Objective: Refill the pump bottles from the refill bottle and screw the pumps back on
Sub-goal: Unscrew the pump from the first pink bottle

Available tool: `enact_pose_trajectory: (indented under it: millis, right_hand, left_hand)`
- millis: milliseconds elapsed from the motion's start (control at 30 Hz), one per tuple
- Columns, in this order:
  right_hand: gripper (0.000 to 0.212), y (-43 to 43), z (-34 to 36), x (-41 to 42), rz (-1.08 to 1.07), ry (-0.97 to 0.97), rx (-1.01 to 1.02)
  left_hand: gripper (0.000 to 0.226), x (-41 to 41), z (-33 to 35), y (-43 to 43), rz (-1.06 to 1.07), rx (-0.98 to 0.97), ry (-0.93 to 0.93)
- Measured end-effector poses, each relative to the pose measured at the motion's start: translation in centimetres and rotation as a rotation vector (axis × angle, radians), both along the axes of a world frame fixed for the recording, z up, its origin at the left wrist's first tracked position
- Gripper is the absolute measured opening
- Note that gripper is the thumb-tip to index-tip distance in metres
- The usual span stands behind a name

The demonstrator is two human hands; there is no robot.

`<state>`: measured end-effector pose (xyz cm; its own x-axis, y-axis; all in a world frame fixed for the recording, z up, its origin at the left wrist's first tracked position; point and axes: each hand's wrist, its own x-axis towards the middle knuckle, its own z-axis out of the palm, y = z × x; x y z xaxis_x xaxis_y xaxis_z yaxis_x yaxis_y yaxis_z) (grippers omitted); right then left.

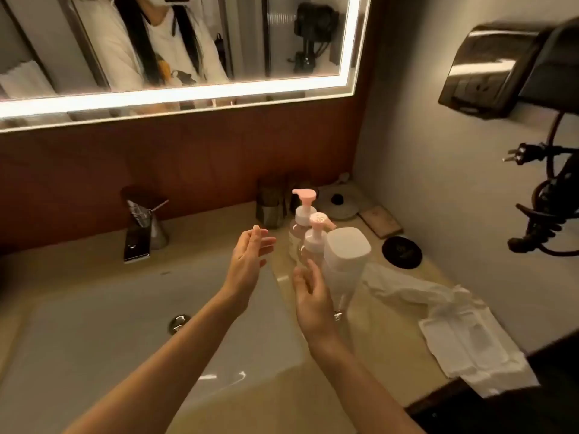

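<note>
Refill bottle upright on counter, cap on. 2 pump bottles just left-behind it, pumps fitted: near pump bottle, far pump bottle. Further left of it, left hand and right hand; each grip open, empty. Likely step: steady near body, twist collar, not nozzle. Fill levels unreadable; right hand hides near bottle's base.

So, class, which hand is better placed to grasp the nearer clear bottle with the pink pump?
Probably right: the right hand is open at the base of the nearer clear pink-pump bottle; the left hand hovers farther off, above the white sink basin.
</note>
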<state>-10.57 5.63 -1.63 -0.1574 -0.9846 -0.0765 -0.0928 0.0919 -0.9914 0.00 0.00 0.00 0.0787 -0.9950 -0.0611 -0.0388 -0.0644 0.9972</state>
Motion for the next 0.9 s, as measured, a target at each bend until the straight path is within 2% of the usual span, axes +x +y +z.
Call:
enact_pose_trajectory:
  millis: [267, 533, 600, 733, 900]
  right_hand:
    - [0.052, -2.2, -5.0, 1.2, -0.161, 0.024, -0.047]
    - [0.058, -2.3, -7.1, 1.3, -0.173, 0.118, -0.135]
    - [0.060, -2.1, -7.4, 1.0, -0.168, 0.126, -0.130]
    - [0.051, -1.6, -7.9, 0.3, -0.161, 0.126, -0.144]
    - [0.049, -1.4, -7.5, -1.1, -0.163, 0.121, -0.126]
  left_hand:
    - [0.025, -1.9, -5.4, -3.9, -0.142, -0.001, 0.063]
    - [0.021, -4.1, -8.8, -5.3, -0.199, -0.094, 0.135]
    - [0.024, -4.3, -9.3, -5.3, -0.173, -0.124, 0.134]
    - [0.032, -4.4, -9.7, -5.4, -0.143, -0.171, 0.110]
    - [0.039, -4.5, -10.1, -5.5, -0.162, -0.152, 0.057]
